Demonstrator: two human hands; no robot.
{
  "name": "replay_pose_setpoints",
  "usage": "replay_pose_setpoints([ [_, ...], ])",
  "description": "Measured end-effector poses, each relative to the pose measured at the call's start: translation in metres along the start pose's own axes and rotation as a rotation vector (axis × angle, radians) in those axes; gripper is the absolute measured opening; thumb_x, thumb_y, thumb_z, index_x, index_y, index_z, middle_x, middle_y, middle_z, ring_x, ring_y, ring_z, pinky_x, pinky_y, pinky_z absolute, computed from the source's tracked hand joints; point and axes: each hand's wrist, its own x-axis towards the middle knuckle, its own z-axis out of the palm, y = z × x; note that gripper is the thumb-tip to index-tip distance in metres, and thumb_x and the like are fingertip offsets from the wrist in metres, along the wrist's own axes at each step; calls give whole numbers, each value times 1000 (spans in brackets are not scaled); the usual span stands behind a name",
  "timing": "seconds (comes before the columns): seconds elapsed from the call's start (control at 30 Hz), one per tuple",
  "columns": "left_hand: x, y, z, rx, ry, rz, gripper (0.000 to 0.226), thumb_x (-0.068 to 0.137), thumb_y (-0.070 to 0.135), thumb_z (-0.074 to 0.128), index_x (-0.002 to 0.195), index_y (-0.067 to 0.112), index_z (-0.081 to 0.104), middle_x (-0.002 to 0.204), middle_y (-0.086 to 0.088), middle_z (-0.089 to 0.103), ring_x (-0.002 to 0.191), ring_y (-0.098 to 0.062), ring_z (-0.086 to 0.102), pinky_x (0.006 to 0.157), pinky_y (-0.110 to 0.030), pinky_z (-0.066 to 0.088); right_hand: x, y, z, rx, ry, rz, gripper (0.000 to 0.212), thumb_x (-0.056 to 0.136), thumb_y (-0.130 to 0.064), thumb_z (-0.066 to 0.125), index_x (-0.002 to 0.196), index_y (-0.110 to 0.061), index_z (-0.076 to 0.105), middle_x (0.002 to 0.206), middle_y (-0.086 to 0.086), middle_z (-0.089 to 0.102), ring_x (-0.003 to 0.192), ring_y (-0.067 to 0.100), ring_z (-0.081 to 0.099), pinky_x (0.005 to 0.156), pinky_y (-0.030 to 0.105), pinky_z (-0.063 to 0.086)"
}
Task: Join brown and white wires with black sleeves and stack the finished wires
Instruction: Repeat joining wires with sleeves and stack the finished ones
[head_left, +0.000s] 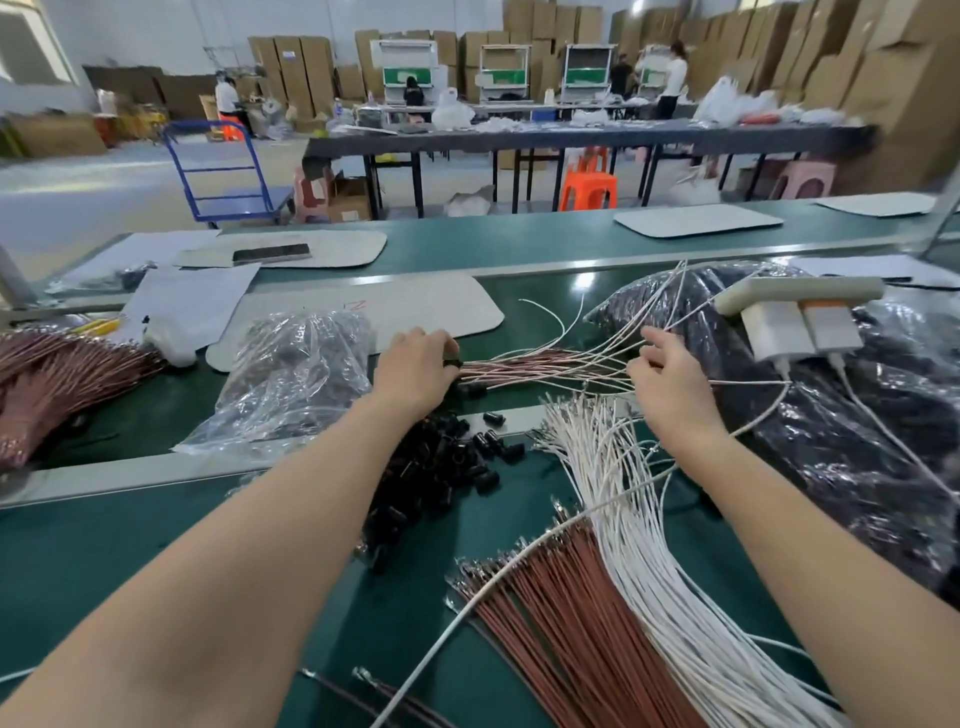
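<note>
Black sleeves (441, 467) lie heaped at centre frame. Just above them the left hand (415, 364) pinches the sleeved end of the finished wires (540, 364), seemingly stacking them. The right hand (670, 374) curls over their white tails, though I cannot tell if it grips. The next move likely calls for letting go and fetching a fresh pair.

White power strip (800, 290), blue trolley (224, 171), orange stool (589, 188), cardboard boxes (883, 78) beyond.

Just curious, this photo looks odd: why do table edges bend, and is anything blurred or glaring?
Head view: the wide-angle lens bows the edge of the green table; head view: light glares on the clear plastic bag; head view: far cardboard boxes smear, while the left hand, right hand and joined wires look sharp.
</note>
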Motion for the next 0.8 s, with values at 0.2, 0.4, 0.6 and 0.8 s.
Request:
replay_pose_setpoints([
  [0.2,-19,-4,-18,-88,-26,50,44,99,25,60,140,13,51,129,-14,60,121,-30,55,106,-48,45,-18,-22,17,-98,40,-190,44,102,-14,48,146,-21,45,147,0,50,132,16,47,107,31,36],
  [0.4,-108,-13,-50,-141,-82,243,30,100,33,57,128,23,59,113,8,60,105,-9,56,102,-34,49,-50,-44,44,-160,-31,-284,44,101,-15,50,145,-20,45,139,0,54,127,17,50,110,36,40],
  [0.6,-221,-30,-46,-131,-8,255,27,102,35,55,128,31,61,118,18,55,113,-3,47,101,-23,38,-110,-48,65,-185,-72,-348,43,99,-17,51,142,-20,50,142,0,54,128,15,44,116,38,34],
  [0.8,-273,-42,-40,-314,-63,230,29,98,50,47,123,44,61,119,35,52,123,12,36,105,-18,32,-160,-52,61,-242,155,-393,38,97,-14,53,134,-19,58,143,7,53,140,27,37,120,46,28],
])
